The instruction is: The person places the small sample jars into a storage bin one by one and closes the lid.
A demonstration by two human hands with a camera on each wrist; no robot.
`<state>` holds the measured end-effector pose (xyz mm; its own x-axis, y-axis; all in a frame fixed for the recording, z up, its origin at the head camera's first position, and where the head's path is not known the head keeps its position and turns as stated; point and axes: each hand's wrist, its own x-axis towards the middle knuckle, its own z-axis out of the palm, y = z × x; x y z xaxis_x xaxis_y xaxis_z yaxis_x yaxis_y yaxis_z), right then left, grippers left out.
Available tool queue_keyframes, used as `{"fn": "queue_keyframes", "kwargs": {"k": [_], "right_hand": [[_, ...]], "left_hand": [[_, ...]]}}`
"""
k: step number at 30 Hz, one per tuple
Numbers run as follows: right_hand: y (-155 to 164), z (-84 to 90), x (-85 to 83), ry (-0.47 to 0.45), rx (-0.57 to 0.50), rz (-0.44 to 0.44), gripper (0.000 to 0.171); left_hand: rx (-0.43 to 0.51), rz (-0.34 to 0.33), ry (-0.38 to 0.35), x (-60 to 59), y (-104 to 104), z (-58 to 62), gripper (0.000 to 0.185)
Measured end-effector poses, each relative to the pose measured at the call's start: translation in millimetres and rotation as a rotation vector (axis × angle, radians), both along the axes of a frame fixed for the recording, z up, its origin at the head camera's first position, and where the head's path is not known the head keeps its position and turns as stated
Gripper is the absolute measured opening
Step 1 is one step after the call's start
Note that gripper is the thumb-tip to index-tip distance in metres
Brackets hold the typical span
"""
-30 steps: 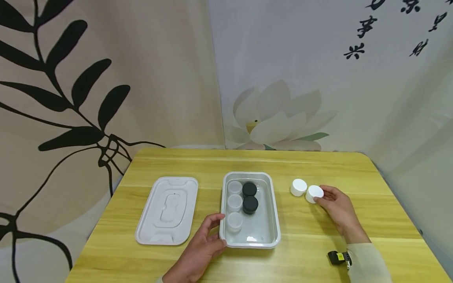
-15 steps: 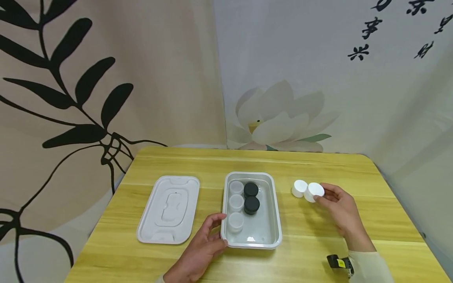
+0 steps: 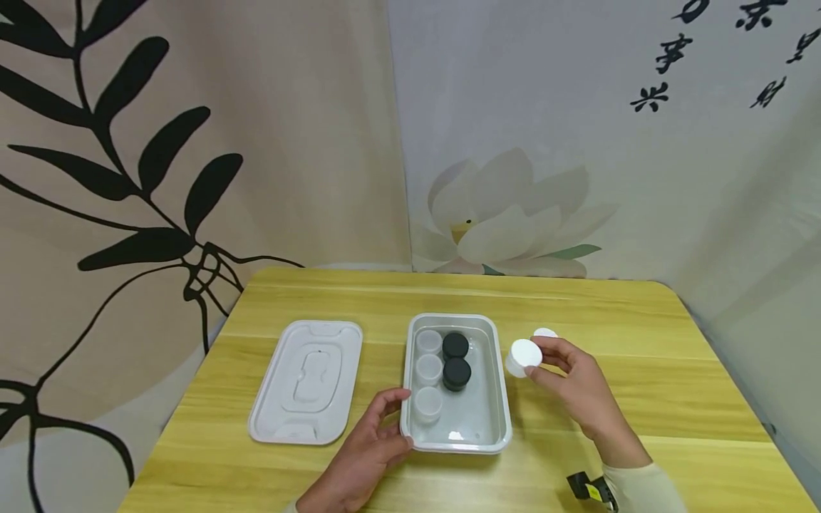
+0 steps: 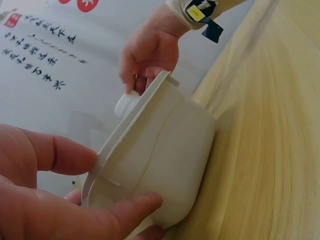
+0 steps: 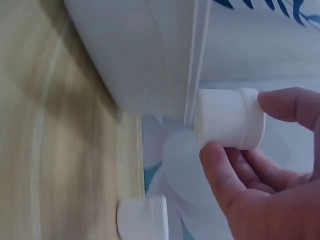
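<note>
A white plastic container (image 3: 502,385) stands uncovered on the table. In it, three white jars (image 3: 428,370) line the left side, with two black-lidded jars (image 3: 456,372) beside them. My left hand (image 3: 368,452) holds the container at its front left corner; the left wrist view shows fingers on the rim and outer wall. Just right of the container, my right hand (image 3: 580,388) pinches a small white jar (image 5: 225,117) between thumb and fingers, clear of the table. Another white jar (image 5: 142,220) rests on the table behind that hand, mostly hidden in the head view.
To the left of the container lies a flat white lid (image 3: 308,381). The wooden table (image 3: 680,399) ends at a printed curtain (image 3: 308,142) along the back. A black strapped device (image 3: 590,488) sits on the right wrist.
My right hand has lifted one white jar from beside the other and carried it left, close to the container's right rim. The left hand has kept its hold.
</note>
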<state>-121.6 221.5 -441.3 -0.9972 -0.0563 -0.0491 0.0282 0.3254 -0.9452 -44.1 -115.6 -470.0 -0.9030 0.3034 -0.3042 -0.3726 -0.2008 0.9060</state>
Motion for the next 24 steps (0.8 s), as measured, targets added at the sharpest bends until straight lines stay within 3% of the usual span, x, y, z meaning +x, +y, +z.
{"fn": "queue_keyframes", "kwargs": {"k": [16, 24], "right_hand": [[-44.6, 4.9, 7.0, 0.043, -0.022, 0.147, 0.044], [-63.0, -0.3, 6.5, 0.041, 0.019, 0.208, 0.043]], "left_hand": [[0.015, 0.011, -0.002, -0.8, -1.3, -2.6, 0.072], [0.019, 0.014, 0.007, -0.4, -1.8, -3.3, 0.072]]}}
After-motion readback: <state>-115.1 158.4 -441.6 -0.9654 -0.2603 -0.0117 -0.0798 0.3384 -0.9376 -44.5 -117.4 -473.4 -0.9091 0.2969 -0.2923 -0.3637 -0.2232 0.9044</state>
